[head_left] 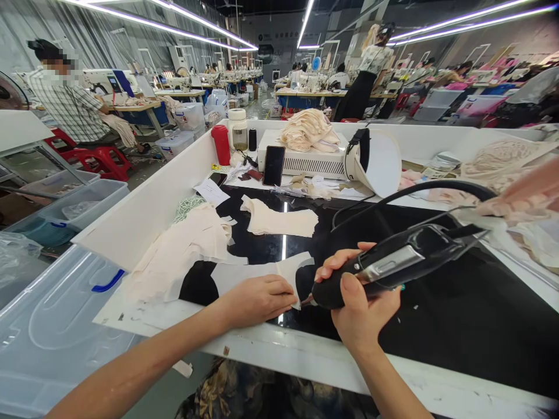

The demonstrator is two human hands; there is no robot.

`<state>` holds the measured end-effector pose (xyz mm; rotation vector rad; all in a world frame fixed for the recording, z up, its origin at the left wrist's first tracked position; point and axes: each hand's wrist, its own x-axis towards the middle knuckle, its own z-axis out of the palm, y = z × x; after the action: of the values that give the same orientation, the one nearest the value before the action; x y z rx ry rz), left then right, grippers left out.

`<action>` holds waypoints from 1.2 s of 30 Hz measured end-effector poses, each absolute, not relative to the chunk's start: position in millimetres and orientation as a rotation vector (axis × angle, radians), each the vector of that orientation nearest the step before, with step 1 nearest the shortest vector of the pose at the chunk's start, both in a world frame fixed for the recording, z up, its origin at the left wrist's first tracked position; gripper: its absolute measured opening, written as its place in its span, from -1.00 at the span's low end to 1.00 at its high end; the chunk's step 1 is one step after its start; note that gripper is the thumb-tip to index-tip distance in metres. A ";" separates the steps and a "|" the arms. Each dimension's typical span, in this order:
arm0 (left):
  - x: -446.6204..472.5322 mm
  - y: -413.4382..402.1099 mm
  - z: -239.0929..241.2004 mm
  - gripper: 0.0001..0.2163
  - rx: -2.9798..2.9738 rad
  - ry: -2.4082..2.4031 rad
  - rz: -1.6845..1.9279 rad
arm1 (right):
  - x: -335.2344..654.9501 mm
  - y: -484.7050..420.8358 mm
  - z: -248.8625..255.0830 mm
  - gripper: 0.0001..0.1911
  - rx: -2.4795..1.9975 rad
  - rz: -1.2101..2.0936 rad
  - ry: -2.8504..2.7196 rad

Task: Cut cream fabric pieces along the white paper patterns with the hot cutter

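My right hand (367, 308) is wrapped round a black corded hand tool (393, 256) with a metal strip along its side. Its narrow tip points left, at the edge of a pale cut fabric piece (253, 273) on the black board (437, 326). My left hand (257, 299) lies on that piece, fingers together and fingertips at its edge near the tip. Whether the tip touches the fabric I cannot tell. Just beyond lies a stack of cream fabric pieces (282, 218). A larger cream pile (183, 250) spreads to the left.
A phone (273, 166) leans against a white vented box (301, 157) bearing bundled fabric (310, 131). A red cup (221, 145) and a white lampshade-like cone (382, 166) stand at the back. Another person's blurred hand (524, 192) reaches in at right, near the tool's cord (419, 189).
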<state>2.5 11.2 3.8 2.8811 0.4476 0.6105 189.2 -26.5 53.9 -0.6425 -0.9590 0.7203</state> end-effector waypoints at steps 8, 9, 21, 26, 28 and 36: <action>2.4 12.7 0.3 -0.79 2.873 0.408 0.659 | 184.8 -28.0 51.7 -0.61 -0.699 0.726 -0.949; 2.2 13.0 -0.5 -0.80 2.869 0.409 0.666 | 184.4 -28.0 51.7 -0.61 -0.700 0.727 -0.945; 1.1 12.8 0.6 -0.77 2.887 0.431 0.627 | 185.1 -26.0 52.1 -0.58 -0.696 0.709 -0.943; 1.2 13.3 0.9 -0.79 2.890 0.419 0.620 | 185.0 -27.0 49.0 -0.58 -0.685 0.716 -0.951; 1.2 13.5 1.1 -0.79 2.896 0.412 0.628 | 184.9 -27.1 49.4 -0.59 -0.688 0.713 -0.956; -2.2 8.2 4.3 -0.78 2.865 0.512 0.737 | 179.5 -28.0 51.0 -0.63 -0.702 0.679 -0.973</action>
<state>-2.2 8.2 4.3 2.8652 0.5124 0.7373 179.5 -28.0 51.0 -0.7024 -0.9728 0.6794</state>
